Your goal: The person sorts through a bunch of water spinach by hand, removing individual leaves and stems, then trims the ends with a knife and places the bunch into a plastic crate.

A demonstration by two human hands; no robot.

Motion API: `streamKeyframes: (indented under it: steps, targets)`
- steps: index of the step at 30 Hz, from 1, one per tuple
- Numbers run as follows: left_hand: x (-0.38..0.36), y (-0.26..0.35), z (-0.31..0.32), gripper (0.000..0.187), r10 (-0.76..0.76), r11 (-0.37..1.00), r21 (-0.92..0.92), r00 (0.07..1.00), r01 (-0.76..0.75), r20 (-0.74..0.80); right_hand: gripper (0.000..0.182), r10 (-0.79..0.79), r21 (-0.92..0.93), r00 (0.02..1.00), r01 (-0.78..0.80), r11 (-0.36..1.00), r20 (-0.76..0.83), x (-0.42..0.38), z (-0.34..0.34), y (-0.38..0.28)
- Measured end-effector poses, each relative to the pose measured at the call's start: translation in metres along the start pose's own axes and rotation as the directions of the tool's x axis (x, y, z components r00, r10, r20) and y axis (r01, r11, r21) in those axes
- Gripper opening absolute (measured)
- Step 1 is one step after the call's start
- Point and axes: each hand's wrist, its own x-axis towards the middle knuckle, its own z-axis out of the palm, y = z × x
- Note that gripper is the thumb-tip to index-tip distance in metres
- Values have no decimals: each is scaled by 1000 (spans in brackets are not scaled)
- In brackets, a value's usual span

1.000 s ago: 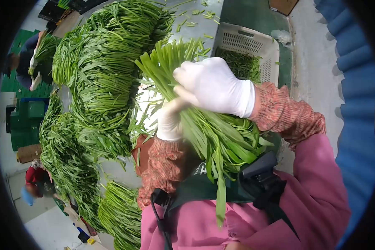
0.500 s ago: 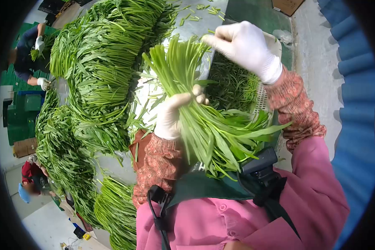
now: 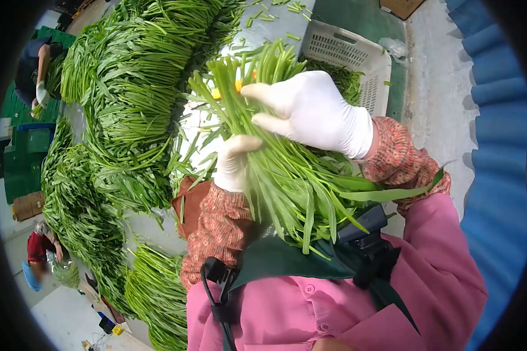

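Note:
A bunch of leafy green stems, which looks like water spinach (image 3: 298,181), is tilted in front of me, cut ends up and leaves hanging toward my apron. My left hand (image 3: 235,164), in a white glove, is closed around the middle of the bunch. Just above it, my gloved right hand (image 3: 316,111) is closed over the stems from the right, thumb and forefinger against them; its other fingers are hidden. Orange pieces of something (image 3: 227,89) show between the stem tops, too covered to name.
Large piles of the same greens (image 3: 140,93) cover the metal table to the left. A pale plastic crate (image 3: 380,76) holding greens stands behind my right hand. Cut stem bits (image 3: 263,16) lie at the table's far end. Two other people work at the far left.
My right hand has come down and left from above the crate onto the stems. The bunch stays in my left hand. Orange pieces now show among the stem tops.

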Motion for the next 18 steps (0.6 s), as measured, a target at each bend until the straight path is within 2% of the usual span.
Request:
streamKeyframes:
  steps: [2,3,4,6,7,8,10,11,14,15,16,18]
  targets:
    - [-2,-1,2,70,-10,1000,9,1000,10,-26,21,-57,-74,998,56,996,-16,4,6,1]
    - [-1,0,-1,69,-14,999,34,1000,15,-22,12,-63,-99,998,60,993,-19,7,4,-2]
    - [-1,1,-1,69,-18,998,59,1000,19,-18,11,-24,-57,998,21,998,-52,9,6,-2]
    - [1,-3,-1,70,-33,998,48,995,29,91,10,51,35,992,-48,998,-112,14,12,2]
    - [4,-7,-6,71,-15,1000,20,992,13,127,8,105,234,963,-46,971,-248,17,11,2]
    - [6,-10,-8,71,6,1000,-11,987,-4,161,8,280,504,957,-206,839,-74,16,0,4]
    - [2,-15,-2,71,21,998,-58,996,-16,91,7,260,553,942,-102,827,-214,17,7,22]
    - [2,-15,-3,69,24,998,-55,993,-17,116,8,289,625,942,-123,771,-172,15,8,25]
    - [8,-17,-18,65,-2,999,-46,987,10,158,7,302,520,947,-204,829,-111,5,10,8]
    - [8,-19,-17,61,-25,995,-96,989,39,144,6,249,427,960,-174,887,-126,3,7,1]
    - [5,-17,-12,55,-32,999,-43,999,34,34,6,241,397,966,-184,899,-97,2,7,-4]
    - [8,-13,-15,48,-64,996,67,995,59,74,6,110,257,982,-68,964,-155,1,11,0]
